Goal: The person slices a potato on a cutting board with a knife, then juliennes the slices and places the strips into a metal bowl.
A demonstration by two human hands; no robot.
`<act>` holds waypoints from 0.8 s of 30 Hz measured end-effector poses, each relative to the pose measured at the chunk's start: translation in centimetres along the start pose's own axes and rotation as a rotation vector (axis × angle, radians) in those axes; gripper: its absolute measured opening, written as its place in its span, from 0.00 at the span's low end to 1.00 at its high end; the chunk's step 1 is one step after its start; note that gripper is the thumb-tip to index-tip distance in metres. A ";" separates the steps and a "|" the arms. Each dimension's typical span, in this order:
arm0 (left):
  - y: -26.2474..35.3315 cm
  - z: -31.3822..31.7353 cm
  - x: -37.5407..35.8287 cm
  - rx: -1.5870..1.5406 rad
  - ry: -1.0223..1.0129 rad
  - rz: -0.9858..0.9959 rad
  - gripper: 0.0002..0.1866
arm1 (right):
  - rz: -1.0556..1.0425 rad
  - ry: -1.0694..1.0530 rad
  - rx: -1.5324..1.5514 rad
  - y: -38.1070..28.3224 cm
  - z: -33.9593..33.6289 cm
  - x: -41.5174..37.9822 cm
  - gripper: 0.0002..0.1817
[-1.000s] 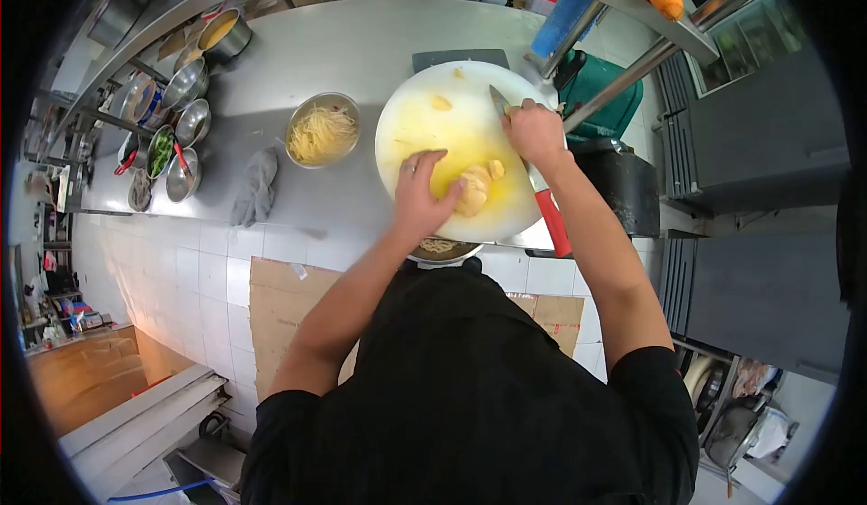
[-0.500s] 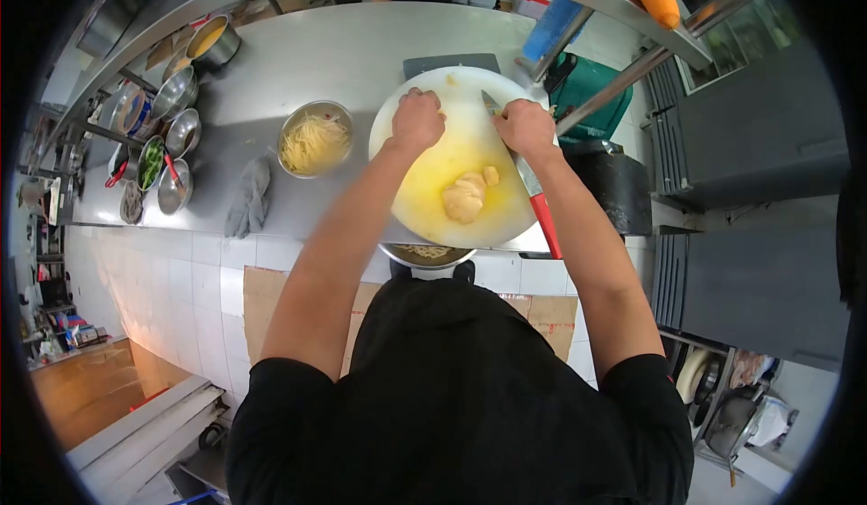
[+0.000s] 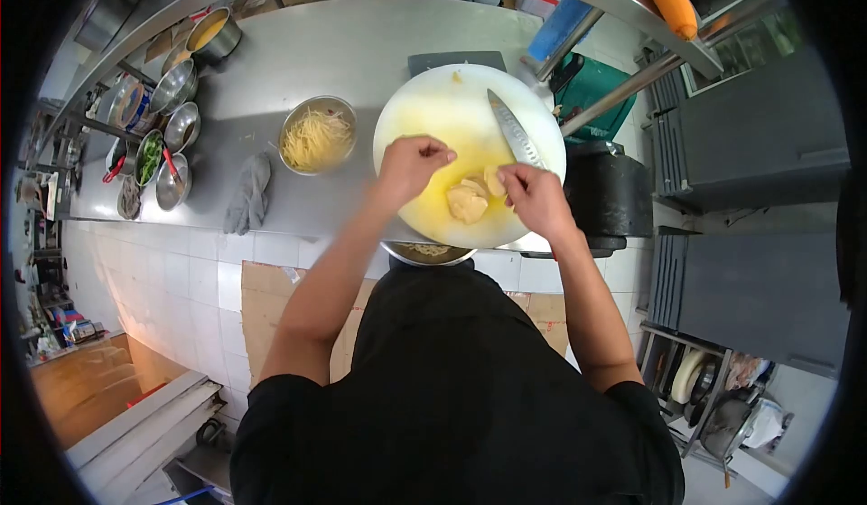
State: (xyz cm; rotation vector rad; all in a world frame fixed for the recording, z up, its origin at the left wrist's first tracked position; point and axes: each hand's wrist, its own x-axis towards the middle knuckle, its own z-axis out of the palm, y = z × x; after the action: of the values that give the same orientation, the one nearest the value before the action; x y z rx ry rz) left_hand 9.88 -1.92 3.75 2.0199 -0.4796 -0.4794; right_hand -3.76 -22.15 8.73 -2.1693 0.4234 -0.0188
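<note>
A round white cutting board (image 3: pixel 424 98), stained yellow, lies on the steel counter. Peeled yellow chunks (image 3: pixel 468 203) sit on its near part. My left hand (image 3: pixel 412 163) hovers over the board's middle with fingertips pinched together on a small yellow piece. My right hand (image 3: pixel 535 198) is at the board's near right, its fingers closed on a small yellow chunk (image 3: pixel 494 181) beside the pile. A knife (image 3: pixel 513 129) lies flat on the board, blade pointing away; its handle is hidden under my right hand.
A steel bowl of pale yellow shreds (image 3: pixel 317 135) stands left of the board, a grey cloth (image 3: pixel 249 194) beside it. Several steel bowls (image 3: pixel 173 112) line the far left. Another bowl (image 3: pixel 428 252) sits under the counter edge. A green bin (image 3: pixel 596 85) and a black bin (image 3: pixel 614 189) stand right. A person stands across the counter.
My left hand came back from the board's far edge with a small piece. My right hand left the knife's blade and moved down to the chunks; the knife now lies flat.
</note>
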 end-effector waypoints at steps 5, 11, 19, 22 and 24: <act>0.2 1.7 -6.4 -0.684 -0.104 -0.233 0.12 | -0.047 -0.039 -0.007 -0.5 2.1 -3.1 0.15; -0.6 4.5 -7.9 -0.812 -0.130 -0.119 0.16 | 0.186 -0.245 0.374 0.6 3.7 -3.6 0.17; -0.5 4.6 -7.7 -0.495 -0.132 -0.016 0.23 | 0.217 -0.167 0.515 1.2 3.2 -3.7 0.15; 0.6 4.2 -7.9 0.082 0.115 0.277 0.31 | 0.170 -0.032 0.221 1.5 1.9 -3.4 0.16; 1.3 4.9 -8.1 0.324 0.264 0.311 0.38 | 0.188 -0.031 0.183 1.8 1.7 -3.2 0.16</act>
State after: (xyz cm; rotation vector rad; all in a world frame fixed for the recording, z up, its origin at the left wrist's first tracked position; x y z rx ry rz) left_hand 0.36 -1.91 3.79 2.2216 -0.7269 0.0613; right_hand -7.05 -20.83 6.78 -1.9410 0.5831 0.0777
